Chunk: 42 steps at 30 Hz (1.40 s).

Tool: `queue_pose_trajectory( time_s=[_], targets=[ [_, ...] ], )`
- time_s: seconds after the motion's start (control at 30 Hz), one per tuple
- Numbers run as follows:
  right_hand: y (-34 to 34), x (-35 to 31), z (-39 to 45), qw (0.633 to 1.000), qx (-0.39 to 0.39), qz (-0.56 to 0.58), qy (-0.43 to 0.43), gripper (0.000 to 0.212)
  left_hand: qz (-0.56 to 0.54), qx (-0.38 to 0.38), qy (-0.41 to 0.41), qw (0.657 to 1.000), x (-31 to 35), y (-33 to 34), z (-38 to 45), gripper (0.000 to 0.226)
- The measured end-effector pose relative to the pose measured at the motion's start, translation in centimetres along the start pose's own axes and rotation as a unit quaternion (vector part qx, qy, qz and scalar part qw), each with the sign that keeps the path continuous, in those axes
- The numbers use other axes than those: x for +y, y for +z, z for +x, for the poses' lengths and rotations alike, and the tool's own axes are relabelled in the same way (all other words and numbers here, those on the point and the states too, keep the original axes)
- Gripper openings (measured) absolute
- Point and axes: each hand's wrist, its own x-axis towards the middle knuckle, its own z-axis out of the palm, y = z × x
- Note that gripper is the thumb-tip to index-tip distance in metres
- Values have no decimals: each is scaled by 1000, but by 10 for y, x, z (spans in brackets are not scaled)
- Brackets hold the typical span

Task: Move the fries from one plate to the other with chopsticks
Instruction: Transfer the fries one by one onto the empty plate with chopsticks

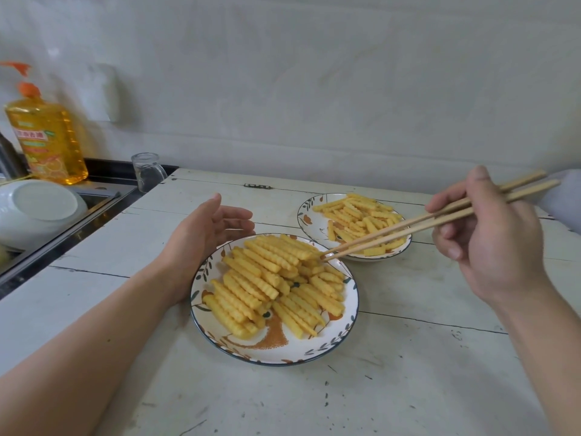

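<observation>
Crinkled fries (270, 284) heaped on the near plate (314, 350), just past the chopsticks (408, 228) pinched in the right hand (490, 240), look light, brittle, best nipped mid-length; left hand (204, 234) rests slack beside.

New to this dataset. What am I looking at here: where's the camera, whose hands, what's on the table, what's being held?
There is no robot: a person works with bare hands. The single picture comes from a wide-angle camera on the person's head, looking forward and down, so the arms enter from the bottom.

On the white table stand two patterned plates. The near plate carries a large pile of crinkle-cut fries; the far plate carries a smaller pile.

The right hand holds a pair of wooden chopsticks in its grip; their tips reach the near pile's far edge. The left hand is open, holding nothing, beside the near plate.

At the left are a sink, an upturned bowl, a yellow bottle and a glass.
</observation>
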Motion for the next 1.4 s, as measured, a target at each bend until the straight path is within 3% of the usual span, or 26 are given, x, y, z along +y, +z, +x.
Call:
queue_pose_trajectory(
  time_s=[0.17,0.33,0.5,0.8,1.17,1.3,1.4],
  targets=[
    [-2,7,8,995,102,-1,3,56,4,-5,2,1000,-1,-1,1,63],
    [20,40,-1,995,26,-99,0,42,6,-1,9,1000,0,1,1,62],
    [39,43,-1,986,13,-164,-28,42,0,-4,9,1000,-3,-1,2,62],
    [35,38,1,989,59,-122,-51,44,-1,-6,12,1000,-1,1,2,61],
    [44,41,-8,979,-14,-183,-83,48,-8,-14,5,1000,-3,-2,4,62],
    [35,19,1,995,81,-46,-26,54,-7,-5,3,1000,1,2,1,61],
    [21,-14,1,991,58,112,37,62,-14,-9,-2,1000,2,3,0,61]
  ],
)
